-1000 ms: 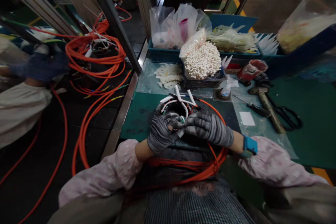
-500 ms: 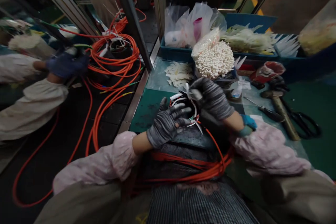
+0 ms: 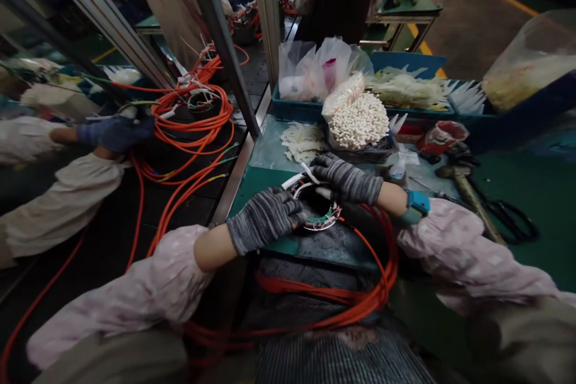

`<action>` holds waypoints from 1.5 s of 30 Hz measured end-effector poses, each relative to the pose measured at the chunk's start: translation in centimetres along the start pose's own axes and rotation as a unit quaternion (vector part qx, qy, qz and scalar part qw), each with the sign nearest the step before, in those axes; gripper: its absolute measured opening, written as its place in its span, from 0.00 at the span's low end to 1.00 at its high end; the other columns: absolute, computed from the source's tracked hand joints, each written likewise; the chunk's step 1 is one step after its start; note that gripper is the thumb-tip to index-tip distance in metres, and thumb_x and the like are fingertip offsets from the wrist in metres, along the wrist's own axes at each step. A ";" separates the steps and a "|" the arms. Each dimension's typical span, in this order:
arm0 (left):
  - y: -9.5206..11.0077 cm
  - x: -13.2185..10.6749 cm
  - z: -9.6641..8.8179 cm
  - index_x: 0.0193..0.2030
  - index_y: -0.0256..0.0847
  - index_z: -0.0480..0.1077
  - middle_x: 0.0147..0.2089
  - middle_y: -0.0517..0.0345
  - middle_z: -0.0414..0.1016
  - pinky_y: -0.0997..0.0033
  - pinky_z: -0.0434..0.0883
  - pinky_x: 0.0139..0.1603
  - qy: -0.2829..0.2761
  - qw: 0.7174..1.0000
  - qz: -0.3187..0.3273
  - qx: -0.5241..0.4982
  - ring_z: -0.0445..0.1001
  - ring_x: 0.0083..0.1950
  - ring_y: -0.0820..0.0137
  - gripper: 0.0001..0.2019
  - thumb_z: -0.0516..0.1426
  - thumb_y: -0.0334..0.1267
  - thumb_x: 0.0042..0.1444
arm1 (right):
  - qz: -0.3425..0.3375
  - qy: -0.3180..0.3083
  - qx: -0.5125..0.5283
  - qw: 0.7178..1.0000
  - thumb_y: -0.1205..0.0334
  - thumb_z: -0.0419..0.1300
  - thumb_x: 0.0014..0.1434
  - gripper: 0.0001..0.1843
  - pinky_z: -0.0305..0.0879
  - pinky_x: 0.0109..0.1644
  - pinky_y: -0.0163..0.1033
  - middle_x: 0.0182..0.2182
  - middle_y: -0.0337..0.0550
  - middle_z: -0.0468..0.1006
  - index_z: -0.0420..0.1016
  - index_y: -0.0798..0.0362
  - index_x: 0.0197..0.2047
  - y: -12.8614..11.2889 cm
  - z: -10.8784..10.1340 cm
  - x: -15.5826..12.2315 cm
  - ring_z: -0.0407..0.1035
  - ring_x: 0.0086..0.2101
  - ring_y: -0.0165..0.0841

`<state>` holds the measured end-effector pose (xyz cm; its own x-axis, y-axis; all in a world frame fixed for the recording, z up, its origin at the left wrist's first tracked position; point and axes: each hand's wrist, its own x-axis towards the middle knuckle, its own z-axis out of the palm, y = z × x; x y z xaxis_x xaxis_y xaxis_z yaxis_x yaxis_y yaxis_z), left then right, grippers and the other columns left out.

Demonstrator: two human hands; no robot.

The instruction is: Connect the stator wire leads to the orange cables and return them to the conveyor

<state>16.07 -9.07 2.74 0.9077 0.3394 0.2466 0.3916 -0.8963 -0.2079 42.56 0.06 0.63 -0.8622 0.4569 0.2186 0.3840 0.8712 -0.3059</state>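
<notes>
Both my hands wear grey striped gloves. My left hand (image 3: 264,218) grips the near left side of a small coil of thin cables (image 3: 317,207) lying on the green mat (image 3: 256,183). My right hand (image 3: 344,177) rests on the coil's far side, fingers curled around white cable ends. A thick orange cable (image 3: 360,297) loops from the coil round my lap. I wear a blue wrist strap (image 3: 416,205) on the right wrist.
Behind the coil are a bag of white parts (image 3: 357,117), flat white pieces (image 3: 302,139) and a blue tray (image 3: 405,81) of bags. A hammer (image 3: 468,192), scissors (image 3: 513,219) and a screwdriver lie to the right. Another person's gloved hand (image 3: 114,132) handles orange cable at the left bench.
My right hand went from beside my left up over the coil and then lowered onto its far rim. My left hand slid to the coil's left side. The view tilted upward.
</notes>
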 end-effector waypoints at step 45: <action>7.1 0.5 5.0 0.39 0.49 0.76 0.37 0.63 0.81 0.51 0.59 0.72 0.209 0.949 -0.237 -0.018 0.75 0.48 0.63 0.06 0.60 0.44 0.66 | 0.289 0.270 -0.209 0.894 0.62 0.61 0.66 0.09 0.53 0.67 0.66 0.56 0.59 0.80 0.79 0.52 0.47 1.3 -1.8 0.7 0.65 0.62 0.52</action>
<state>20.11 -13.82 -3.37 0.4888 0.5709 0.6597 0.7284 -0.6832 0.0515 43.06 1.84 2.09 -0.2383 0.7747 0.5857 0.9015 0.4007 -0.1633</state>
